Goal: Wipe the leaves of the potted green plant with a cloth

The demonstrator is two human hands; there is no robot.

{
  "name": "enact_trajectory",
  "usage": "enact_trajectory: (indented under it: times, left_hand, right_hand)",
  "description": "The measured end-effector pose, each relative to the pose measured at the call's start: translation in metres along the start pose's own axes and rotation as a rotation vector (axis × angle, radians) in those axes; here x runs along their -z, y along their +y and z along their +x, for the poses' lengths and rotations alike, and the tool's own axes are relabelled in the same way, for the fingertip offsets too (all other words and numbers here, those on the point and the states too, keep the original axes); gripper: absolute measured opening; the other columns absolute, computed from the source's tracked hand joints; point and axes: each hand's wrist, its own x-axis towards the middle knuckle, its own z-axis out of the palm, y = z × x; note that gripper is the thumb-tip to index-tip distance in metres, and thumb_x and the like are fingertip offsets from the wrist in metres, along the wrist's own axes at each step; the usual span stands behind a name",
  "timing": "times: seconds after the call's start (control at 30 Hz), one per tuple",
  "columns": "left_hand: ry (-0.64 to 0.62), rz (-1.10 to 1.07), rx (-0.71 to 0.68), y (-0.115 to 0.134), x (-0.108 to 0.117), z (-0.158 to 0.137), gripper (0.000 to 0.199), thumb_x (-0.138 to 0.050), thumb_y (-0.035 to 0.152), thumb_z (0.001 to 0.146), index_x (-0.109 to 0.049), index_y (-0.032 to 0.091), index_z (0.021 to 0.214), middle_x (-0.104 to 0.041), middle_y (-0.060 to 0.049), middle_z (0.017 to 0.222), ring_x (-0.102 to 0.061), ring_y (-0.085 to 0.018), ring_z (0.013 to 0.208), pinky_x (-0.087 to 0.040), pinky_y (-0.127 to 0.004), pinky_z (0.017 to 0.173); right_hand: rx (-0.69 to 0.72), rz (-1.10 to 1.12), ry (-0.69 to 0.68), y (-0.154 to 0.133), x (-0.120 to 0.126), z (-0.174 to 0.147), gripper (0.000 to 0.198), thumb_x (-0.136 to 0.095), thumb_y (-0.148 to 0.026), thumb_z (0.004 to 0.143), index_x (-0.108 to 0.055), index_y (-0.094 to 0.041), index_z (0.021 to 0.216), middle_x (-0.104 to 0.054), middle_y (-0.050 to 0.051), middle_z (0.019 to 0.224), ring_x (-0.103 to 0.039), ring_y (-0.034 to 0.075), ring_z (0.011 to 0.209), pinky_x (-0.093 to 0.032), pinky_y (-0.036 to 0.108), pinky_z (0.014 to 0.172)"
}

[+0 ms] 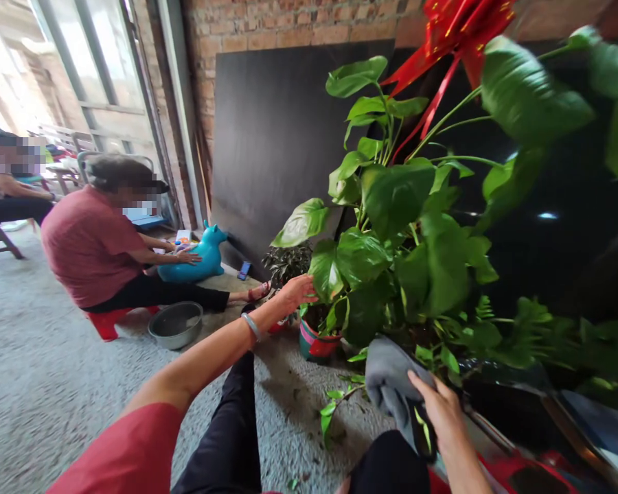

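A potted plant (402,206) with large glossy green leaves stands in front of me. My left hand (297,293), with a silver bangle at the wrist, reaches to its left side and holds the edge of a low leaf (326,272); the leaf hides part of the fingertips. Below that leaf is the green and red pot (316,343). My right hand (440,405) grips a bunched grey cloth (391,374), thumb on top, under the lower leaves and apart from the left hand. The other right fingers are mostly hidden.
A person (97,240) sits on a red stool (108,322) at left, hands on a blue animal toy (200,257). A grey basin (176,326) stands on the concrete floor. Trailing stems (334,405) lie near my knees. A red bow (453,41) hangs above the plant.
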Motion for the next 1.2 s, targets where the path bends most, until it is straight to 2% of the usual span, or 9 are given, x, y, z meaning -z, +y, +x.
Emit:
enact_trajectory:
  times: [0.13,0.33,0.53,0.77,0.83,0.93,1.0,1.1,1.2]
  left_hand:
    - [-0.033,-0.007,0.077,-0.015,-0.006,0.002,0.015,-0.072,0.029,0.088,-0.065,0.015,0.089,-0.074,-0.004,0.079,-0.069,-0.015,0.068,-0.057,-0.028,0.073]
    - [-0.168,-0.234,0.117,-0.04,-0.046,0.001,0.015,-0.062,0.031,0.093,-0.067,0.017,0.094,-0.076,-0.006,0.086,-0.07,-0.019,0.073,-0.055,-0.035,0.08]
    - [-0.261,-0.373,0.115,-0.047,-0.046,0.001,0.025,-0.064,0.041,0.086,-0.068,0.017,0.091,-0.072,-0.006,0.081,-0.067,-0.023,0.076,-0.05,-0.037,0.082]
    - [-0.239,-0.235,0.105,-0.068,-0.051,0.008,0.031,-0.074,0.037,0.076,-0.07,0.021,0.102,-0.069,-0.001,0.088,-0.06,-0.017,0.075,-0.044,-0.03,0.077]
    - [-0.252,-0.182,0.121,-0.079,-0.064,0.011,0.034,-0.075,0.04,0.074,-0.07,0.02,0.102,-0.065,0.0,0.082,-0.057,-0.016,0.072,-0.043,-0.028,0.073]
    - [-0.102,-0.021,0.024,-0.085,-0.072,0.013,0.03,-0.075,0.037,0.073,-0.07,0.018,0.096,-0.061,-0.001,0.076,-0.057,-0.017,0.073,-0.047,-0.03,0.074]
    - [0.108,0.181,-0.23,-0.078,-0.064,0.012,0.019,-0.073,0.028,0.074,-0.07,0.019,0.09,-0.064,-0.002,0.08,-0.059,-0.019,0.082,-0.048,-0.032,0.082]
    - [0.328,0.464,-0.667,-0.051,-0.041,0.014,0.021,-0.07,0.012,0.073,-0.071,0.022,0.092,-0.07,-0.004,0.102,-0.057,-0.023,0.111,-0.042,-0.035,0.106]
    - [0.43,0.425,-0.61,-0.025,-0.029,0.025,0.04,-0.07,0.003,0.072,-0.069,0.022,0.107,-0.068,-0.005,0.119,-0.05,-0.024,0.126,-0.035,-0.035,0.114]
  right_hand:
    - [-0.032,0.018,-0.142,-0.053,0.028,-0.025,0.054,-0.079,-0.062,0.054,-0.08,-0.02,0.089,-0.079,0.009,0.091,-0.072,0.033,0.091,-0.057,0.041,0.086]
    - [0.473,-0.015,0.295,-0.152,-0.002,0.012,0.05,-0.067,-0.059,0.074,-0.078,-0.017,0.1,-0.074,0.007,0.083,-0.064,0.027,0.079,-0.052,0.041,0.082]
    - [0.288,-0.131,-0.242,-0.126,-0.031,-0.013,0.045,-0.069,-0.056,0.066,-0.081,-0.019,0.089,-0.079,0.011,0.092,-0.07,0.031,0.09,-0.054,0.044,0.088]
    - [0.463,-0.089,0.344,-0.147,-0.005,0.0,0.059,-0.066,-0.057,0.073,-0.079,-0.011,0.107,-0.077,0.015,0.091,-0.069,0.031,0.085,-0.053,0.042,0.084]
    - [0.407,-0.151,0.269,-0.132,-0.02,0.011,0.061,-0.061,-0.058,0.068,-0.078,-0.01,0.102,-0.077,0.021,0.099,-0.069,0.037,0.096,-0.051,0.049,0.094]
    - [0.204,-0.198,-0.017,-0.09,-0.032,-0.001,0.053,-0.063,-0.064,0.059,-0.079,-0.02,0.085,-0.078,0.019,0.097,-0.07,0.041,0.098,-0.051,0.053,0.096]
    - [0.108,-0.178,-0.129,-0.068,-0.025,-0.022,0.052,-0.067,-0.068,0.057,-0.079,-0.023,0.081,-0.079,0.015,0.092,-0.072,0.041,0.095,-0.054,0.053,0.093]
    - [0.011,-0.061,-0.146,-0.07,-0.004,-0.046,0.055,-0.076,-0.067,0.051,-0.08,-0.023,0.083,-0.08,0.011,0.091,-0.072,0.039,0.096,-0.055,0.051,0.093]
    - [0.143,0.039,0.017,-0.106,-0.002,-0.039,0.057,-0.079,-0.064,0.055,-0.08,-0.021,0.092,-0.079,0.009,0.091,-0.071,0.034,0.092,-0.054,0.046,0.09]
